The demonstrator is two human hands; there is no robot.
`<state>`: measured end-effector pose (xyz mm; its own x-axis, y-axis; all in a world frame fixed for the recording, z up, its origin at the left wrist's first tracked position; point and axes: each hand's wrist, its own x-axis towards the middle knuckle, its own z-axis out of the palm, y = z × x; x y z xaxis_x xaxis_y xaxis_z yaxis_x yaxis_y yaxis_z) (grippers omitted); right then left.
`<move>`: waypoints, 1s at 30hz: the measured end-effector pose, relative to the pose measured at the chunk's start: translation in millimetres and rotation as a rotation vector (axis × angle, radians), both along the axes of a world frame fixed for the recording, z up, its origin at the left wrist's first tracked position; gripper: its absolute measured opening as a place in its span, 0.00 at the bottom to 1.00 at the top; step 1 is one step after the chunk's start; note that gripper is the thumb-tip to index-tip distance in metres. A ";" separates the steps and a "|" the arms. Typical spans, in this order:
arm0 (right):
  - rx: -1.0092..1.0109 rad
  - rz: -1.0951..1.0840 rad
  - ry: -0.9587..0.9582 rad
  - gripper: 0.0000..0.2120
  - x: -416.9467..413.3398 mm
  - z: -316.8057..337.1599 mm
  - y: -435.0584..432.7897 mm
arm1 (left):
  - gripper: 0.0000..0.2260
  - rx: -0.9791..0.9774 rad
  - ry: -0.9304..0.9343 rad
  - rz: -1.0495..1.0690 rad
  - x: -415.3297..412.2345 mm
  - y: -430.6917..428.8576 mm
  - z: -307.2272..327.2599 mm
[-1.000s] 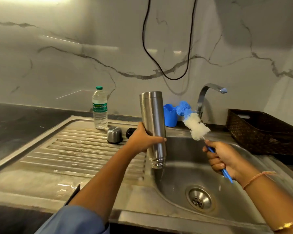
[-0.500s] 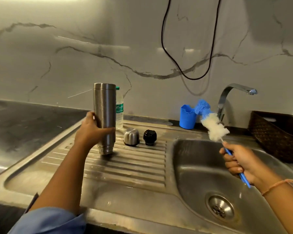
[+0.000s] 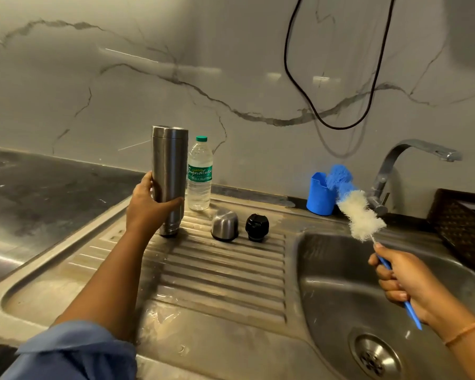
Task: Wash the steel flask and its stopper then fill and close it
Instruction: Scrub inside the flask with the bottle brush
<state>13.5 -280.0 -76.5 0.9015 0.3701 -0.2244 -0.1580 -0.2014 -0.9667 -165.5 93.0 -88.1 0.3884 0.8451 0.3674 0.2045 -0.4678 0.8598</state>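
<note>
Presently my left hand (image 3: 146,208) grips the inverted steel flask (image 3: 169,176) on the drainboard (image 3: 217,272); my right hand (image 3: 401,278) is clenched around the bottle brush (image 3: 359,215), stopper (image 3: 257,226) between them.

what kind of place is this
Most likely a home kitchen, at the sink area: a steel sink with a ridged drainboard, a curved tap against a marble-look wall, and a bottle brush in the right hand.

We cannot see the flask's (image 3: 170,171) mouth, turned down onto the drainboard (image 3: 217,272); our basket (image 3: 462,226) is cut off at the right edge.
</note>
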 end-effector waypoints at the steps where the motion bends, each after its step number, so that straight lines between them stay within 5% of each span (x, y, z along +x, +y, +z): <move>1: -0.003 0.000 -0.005 0.16 0.6 -0.7 0.9 | 0.36 -0.012 -0.021 -0.011 0.3 1.7 -1.4; 30: 0.016 -0.007 0.010 0.16 -8.9 -0.8 -2.7 | 0.39 -0.081 -0.138 -0.128 -4.3 -3.1 -17.1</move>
